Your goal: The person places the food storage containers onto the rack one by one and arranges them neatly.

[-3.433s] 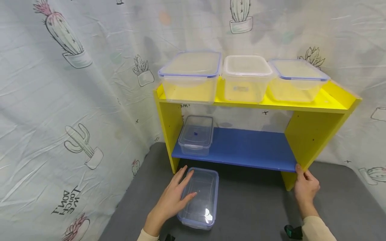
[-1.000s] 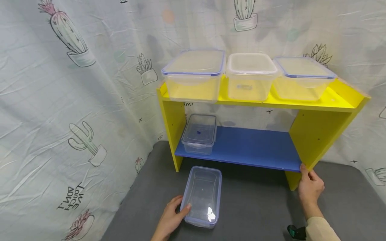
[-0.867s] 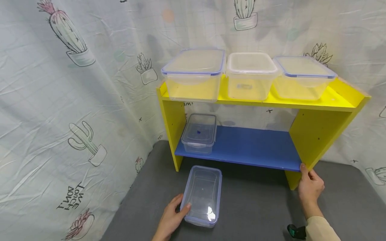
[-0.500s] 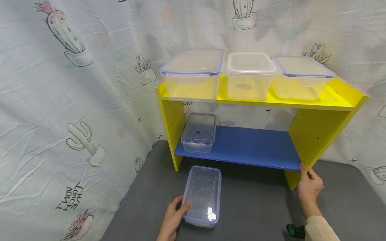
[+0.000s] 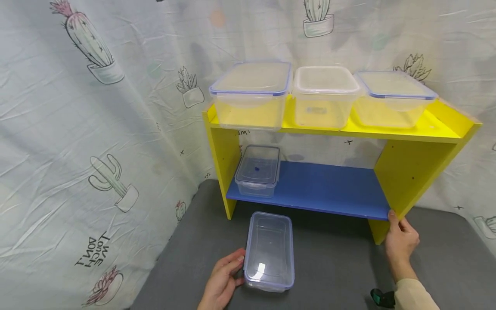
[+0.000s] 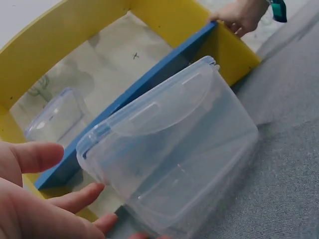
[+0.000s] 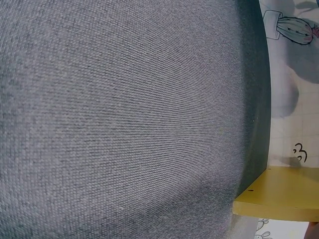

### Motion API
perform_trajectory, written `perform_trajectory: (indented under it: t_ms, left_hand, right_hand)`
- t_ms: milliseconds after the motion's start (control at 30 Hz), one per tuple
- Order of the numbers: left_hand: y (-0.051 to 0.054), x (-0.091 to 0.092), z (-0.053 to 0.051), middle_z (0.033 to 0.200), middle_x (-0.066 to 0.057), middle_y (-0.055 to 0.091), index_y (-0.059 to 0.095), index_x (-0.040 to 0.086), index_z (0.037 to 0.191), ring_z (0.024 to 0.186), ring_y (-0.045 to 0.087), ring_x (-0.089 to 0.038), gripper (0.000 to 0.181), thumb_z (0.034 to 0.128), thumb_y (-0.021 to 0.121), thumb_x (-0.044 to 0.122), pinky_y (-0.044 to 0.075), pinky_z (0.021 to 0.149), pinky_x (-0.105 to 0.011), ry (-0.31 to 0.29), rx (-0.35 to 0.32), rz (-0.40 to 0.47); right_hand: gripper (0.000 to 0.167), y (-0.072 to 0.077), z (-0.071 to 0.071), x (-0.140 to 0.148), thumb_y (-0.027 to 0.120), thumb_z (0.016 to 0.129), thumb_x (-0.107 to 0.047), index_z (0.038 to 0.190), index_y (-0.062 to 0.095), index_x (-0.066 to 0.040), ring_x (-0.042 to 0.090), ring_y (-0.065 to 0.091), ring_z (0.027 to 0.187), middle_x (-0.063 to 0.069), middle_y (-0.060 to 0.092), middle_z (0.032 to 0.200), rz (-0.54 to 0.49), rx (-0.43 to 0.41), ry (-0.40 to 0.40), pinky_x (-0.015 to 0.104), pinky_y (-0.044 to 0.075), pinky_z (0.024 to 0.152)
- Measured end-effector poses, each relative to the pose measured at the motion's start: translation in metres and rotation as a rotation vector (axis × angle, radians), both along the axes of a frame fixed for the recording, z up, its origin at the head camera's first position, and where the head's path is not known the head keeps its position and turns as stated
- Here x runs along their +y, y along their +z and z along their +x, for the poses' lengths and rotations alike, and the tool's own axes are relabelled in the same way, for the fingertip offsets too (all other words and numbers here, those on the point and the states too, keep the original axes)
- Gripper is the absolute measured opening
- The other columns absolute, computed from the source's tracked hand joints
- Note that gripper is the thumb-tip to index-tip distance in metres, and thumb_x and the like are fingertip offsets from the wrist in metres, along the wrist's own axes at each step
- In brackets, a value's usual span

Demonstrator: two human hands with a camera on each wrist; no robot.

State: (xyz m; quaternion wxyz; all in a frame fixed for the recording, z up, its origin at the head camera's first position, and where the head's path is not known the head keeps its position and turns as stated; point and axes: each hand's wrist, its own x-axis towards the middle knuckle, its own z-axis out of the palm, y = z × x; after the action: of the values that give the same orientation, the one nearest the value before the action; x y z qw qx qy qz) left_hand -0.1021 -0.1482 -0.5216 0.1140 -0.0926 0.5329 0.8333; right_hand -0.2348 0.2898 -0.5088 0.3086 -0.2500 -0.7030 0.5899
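A clear lidded food container (image 5: 270, 254) with a pale blue rim lies on the grey table in front of the shelf unit. My left hand (image 5: 224, 280) is at its left side, fingertips by the container's edge and thumb off the lid. The left wrist view shows the fingers loosely extended beside the container (image 6: 169, 144), not wrapped round it. My right hand (image 5: 401, 241) grips the front right corner of the yellow and blue shelf unit (image 5: 329, 189), where the blue board meets the side panel. In the right wrist view only a sliver of that hand shows.
Another clear container (image 5: 257, 172) stands at the left end of the blue board. On the yellow top stand a large blue-rimmed container (image 5: 252, 94), a white-lidded one (image 5: 325, 97) and a third blue-rimmed one (image 5: 393, 99). A cactus-printed curtain (image 5: 155, 129) hangs behind the table (image 5: 329, 267).
Earlier, my left hand hovered over the container, then pinched its left edge with the thumb on the lid. Now the thumb is off and the container sits slightly farther right. The right hand keeps its grip.
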Motion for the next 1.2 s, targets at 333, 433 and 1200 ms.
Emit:
perform_trajectory:
  t_ms: [333,433,1200]
  left_hand:
    - [0.006,0.012,0.002,0.126,-0.006,0.057,0.037,-0.003,0.146,0.091,0.064,-0.014,0.061,0.0933,0.062,0.015,0.050,0.077,-0.038,-0.030,0.033,-0.025]
    - [0.004,0.015,0.003,0.140,-0.016,0.043,0.034,-0.002,0.148,0.088,0.065,-0.011,0.067,0.0902,0.066,0.011,0.052,0.077,-0.033,-0.007,0.056,-0.071]
    - [0.005,0.023,0.010,0.154,-0.025,0.031,0.036,-0.001,0.148,0.088,0.068,-0.018,0.066,0.0884,0.063,0.005,0.058,0.071,-0.036,-0.015,0.121,-0.122]
  right_hand:
    - [0.030,0.000,-0.001,0.000,0.067,0.091,-0.037,0.109,0.076,-0.016,-0.005,0.052,0.067,-0.038,0.058,0.067,-0.010,0.009,-0.005,0.005,0.038,0.059]
    - [0.031,0.000,-0.001,0.000,0.067,0.091,-0.037,0.111,0.075,-0.016,-0.006,0.053,0.068,-0.038,0.058,0.067,-0.011,0.004,-0.001,0.004,0.038,0.060]
    - [0.024,-0.002,0.000,0.001,0.067,0.090,-0.039,0.103,0.077,-0.021,-0.011,0.050,0.060,-0.040,0.056,0.064,0.030,0.002,-0.023,0.004,0.037,0.056]
